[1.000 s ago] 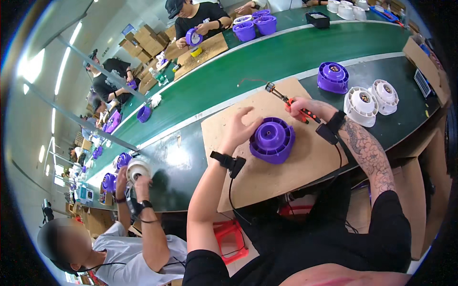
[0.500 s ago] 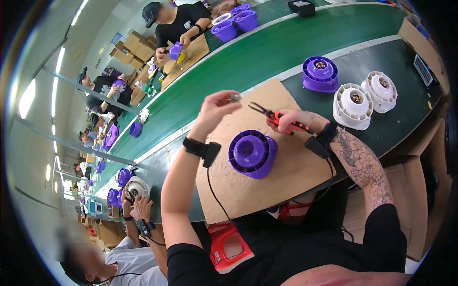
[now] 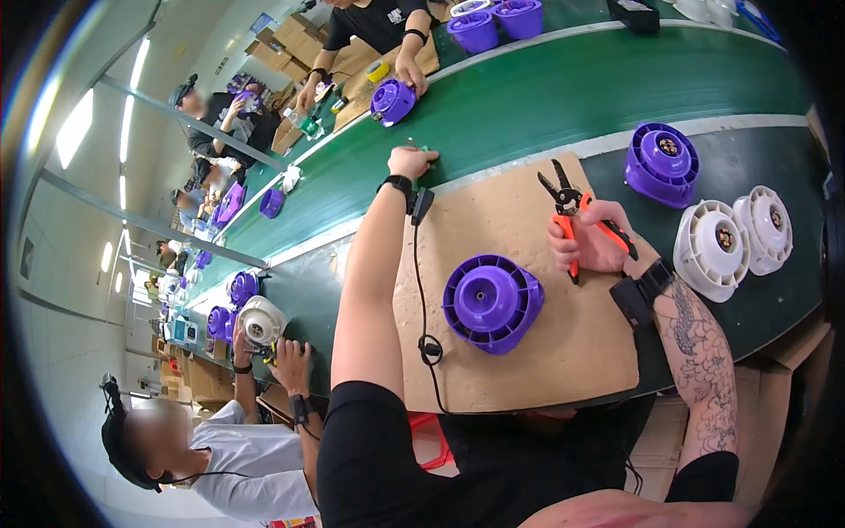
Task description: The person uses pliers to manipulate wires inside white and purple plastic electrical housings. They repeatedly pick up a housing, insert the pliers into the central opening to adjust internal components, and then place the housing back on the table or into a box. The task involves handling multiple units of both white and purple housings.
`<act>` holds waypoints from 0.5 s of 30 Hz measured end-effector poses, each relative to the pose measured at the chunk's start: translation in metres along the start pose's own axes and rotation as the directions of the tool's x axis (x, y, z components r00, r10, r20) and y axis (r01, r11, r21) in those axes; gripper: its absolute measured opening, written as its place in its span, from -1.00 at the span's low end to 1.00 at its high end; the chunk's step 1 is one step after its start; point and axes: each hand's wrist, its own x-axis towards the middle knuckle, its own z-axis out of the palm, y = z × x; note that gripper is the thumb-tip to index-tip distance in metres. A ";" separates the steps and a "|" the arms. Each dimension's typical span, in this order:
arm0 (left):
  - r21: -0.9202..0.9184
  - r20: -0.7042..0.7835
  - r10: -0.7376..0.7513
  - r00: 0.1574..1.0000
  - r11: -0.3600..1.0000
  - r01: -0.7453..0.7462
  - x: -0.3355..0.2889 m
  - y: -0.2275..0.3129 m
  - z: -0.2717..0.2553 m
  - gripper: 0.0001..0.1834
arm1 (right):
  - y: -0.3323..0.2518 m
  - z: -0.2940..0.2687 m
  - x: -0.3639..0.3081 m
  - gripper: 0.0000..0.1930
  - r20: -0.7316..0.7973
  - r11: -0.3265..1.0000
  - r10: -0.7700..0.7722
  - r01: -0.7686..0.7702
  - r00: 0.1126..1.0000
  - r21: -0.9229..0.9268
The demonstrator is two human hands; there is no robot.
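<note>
My right hand (image 3: 591, 238) grips pliers (image 3: 568, 201) with orange-and-black handles, their black jaws spread apart and pointing away from me. Stretched out over the green belt, my left hand (image 3: 412, 162) has its fingers curled together; a small, unclear bit shows by the fingertips, and I cannot make out what they hold. Between my arms a purple round housing (image 3: 493, 304) with a ribbed rim and a centre hole rests on a cardboard sheet (image 3: 528, 378). Neither hand touches it.
At the right stand a purple housing (image 3: 662, 165) and two white housings (image 3: 711, 251), (image 3: 764, 231). A green conveyor belt (image 3: 546, 106) runs beyond the cardboard. Across it a co-worker's hand touches another purple housing (image 3: 393, 102). At the left, a co-worker handles a white housing (image 3: 262, 320).
My left hand has moved away from the pliers, out over the belt, its fingers closing up. My right hand has turned the pliers more upright. The far co-worker's purple housing now sits at the belt.
</note>
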 end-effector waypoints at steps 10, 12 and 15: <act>0.051 -0.164 -0.056 0.985 0.997 0.065 0.091 0.037 0.038 -0.67 | -0.002 -0.013 0.000 -0.49 0.006 0.996 0.072 -0.072 0.997 0.044; 0.027 -0.193 0.001 0.981 1.000 0.005 0.101 0.036 0.032 -0.67 | -0.003 -0.012 0.004 -0.49 0.041 0.997 0.073 -0.074 0.997 0.038; -0.117 -0.090 0.112 0.990 0.986 -0.123 0.107 0.026 0.021 -0.37 | -0.001 -0.008 0.008 -0.49 0.077 0.996 0.086 -0.088 0.993 0.024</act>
